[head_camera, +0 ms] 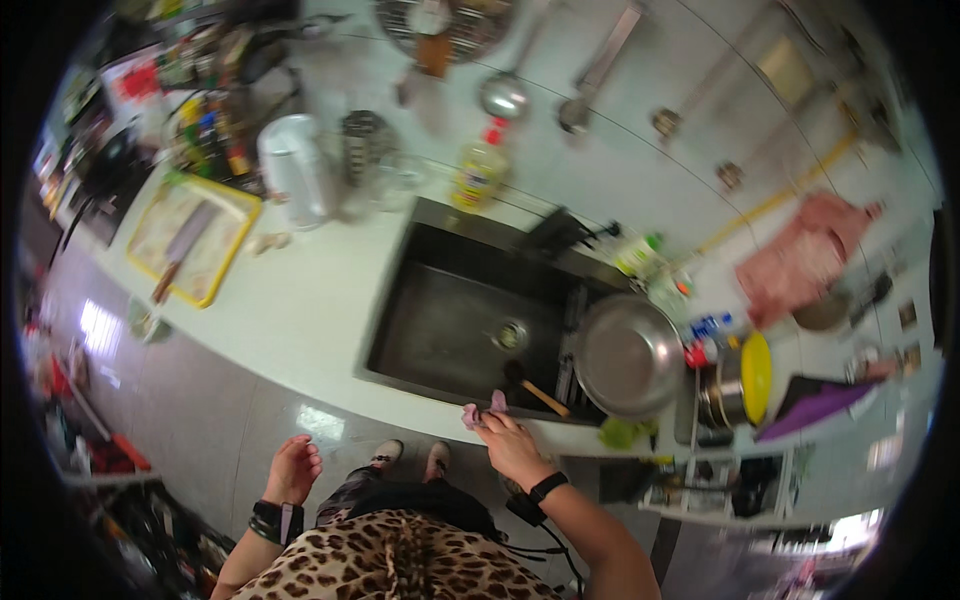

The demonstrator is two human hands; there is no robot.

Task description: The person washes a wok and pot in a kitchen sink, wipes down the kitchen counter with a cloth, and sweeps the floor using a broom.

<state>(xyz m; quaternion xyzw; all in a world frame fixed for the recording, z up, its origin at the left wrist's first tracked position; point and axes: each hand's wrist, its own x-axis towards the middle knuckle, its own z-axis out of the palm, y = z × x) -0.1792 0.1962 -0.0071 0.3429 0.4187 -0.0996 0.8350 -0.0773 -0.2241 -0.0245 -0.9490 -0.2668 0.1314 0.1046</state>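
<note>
My right hand is closed on a small pink cloth at the front rim of the dark sink. Inside the sink, a wooden-handled brush leans near the front edge, close to that hand. A large metal basin rests over the sink's right side. My left hand hangs in front of the counter with its fingers loosely curled and nothing visible in it. A cleaver lies on a yellow-rimmed cutting board at the left.
On the counter stand a white electric kettle and a yellow dish-soap bottle. The black faucet is behind the sink. A pot with a yellow rim stands at the right. Ladles hang on the tiled wall.
</note>
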